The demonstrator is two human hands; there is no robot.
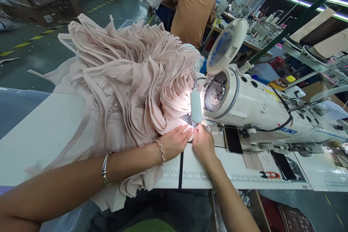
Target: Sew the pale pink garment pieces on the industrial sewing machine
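Both hands meet at the needle area of the sewing machine, just right of frame centre. Left hand: forearm enters from 8 o'clock, lies flat across the table, palm down, fingers stretched toward 2 o'clock, pressing on the edge of the pink fabric. Not clenched; flat hold-down, with fingertips on the cloth edge beside the other hand. Ring on one finger, beaded bracelet at the wrist, metal bangle further down the forearm. Right hand: forearm comes up from 5 o'clock, wrist slightly bent, knuckles up, fingers curled in toward 12 o'clock, pinching the same fabric edge right under the machine head; the fingertips are washed out by the lamp, so the exact pinch can't be resolved. Hands are touching or nearly so at the fingertips. The fabric is a big pleated pile, heaped at 10 to 12 o'clock of the hands, covering the left part of the table and draping over the near edge; its worked edge sits at the needle. A printed ruler strip runs along the table front at 6 o'clock of the hands. Another person in a tan shirt sits back-turned at 12 o'clock, well apart.
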